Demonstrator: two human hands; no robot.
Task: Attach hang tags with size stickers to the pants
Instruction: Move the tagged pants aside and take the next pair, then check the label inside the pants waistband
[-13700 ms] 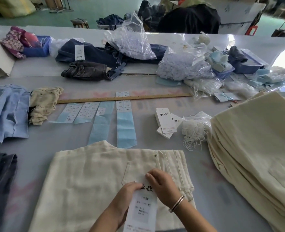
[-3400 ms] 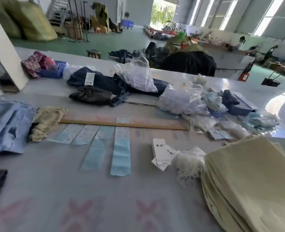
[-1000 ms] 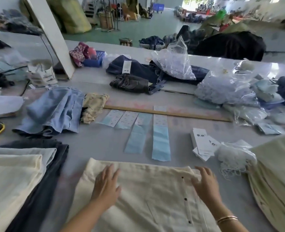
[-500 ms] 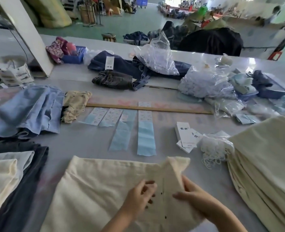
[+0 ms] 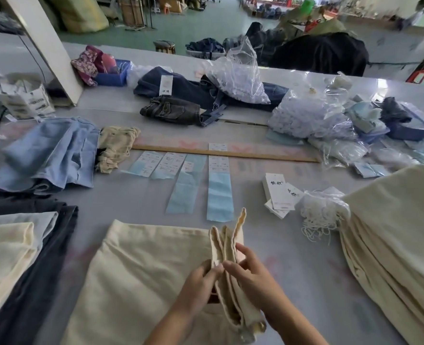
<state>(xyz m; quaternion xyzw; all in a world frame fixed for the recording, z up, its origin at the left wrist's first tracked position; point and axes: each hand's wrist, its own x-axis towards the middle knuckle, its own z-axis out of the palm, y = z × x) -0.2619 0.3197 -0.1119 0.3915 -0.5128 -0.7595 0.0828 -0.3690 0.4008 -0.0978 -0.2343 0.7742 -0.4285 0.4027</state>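
A pair of cream pants [image 5: 141, 275] lies flat on the table in front of me. Its waistband edge [image 5: 227, 247] is lifted upright and folded together between my hands. My left hand [image 5: 201, 285] pinches the band from the left, and my right hand [image 5: 250, 275] grips it from the right. White hang tags [image 5: 279, 195] lie in a small pile to the right of centre, beside a bundle of white strings [image 5: 323, 215]. Strips of size stickers on blue backing [image 5: 218, 185] lie beyond the pants.
A tall stack of cream pants [image 5: 395, 240] fills the right side. Folded cream and dark pants [image 5: 19, 265] are stacked at the left. A wooden ruler [image 5: 255, 155] crosses the table; jeans [image 5: 181, 95], plastic bags [image 5: 240, 78] and blue trays [image 5: 111, 75] sit behind it.
The pants were laid down and smoothed with flat hands. Both hands then lifted the waistband, and it now stands folded upright between them.
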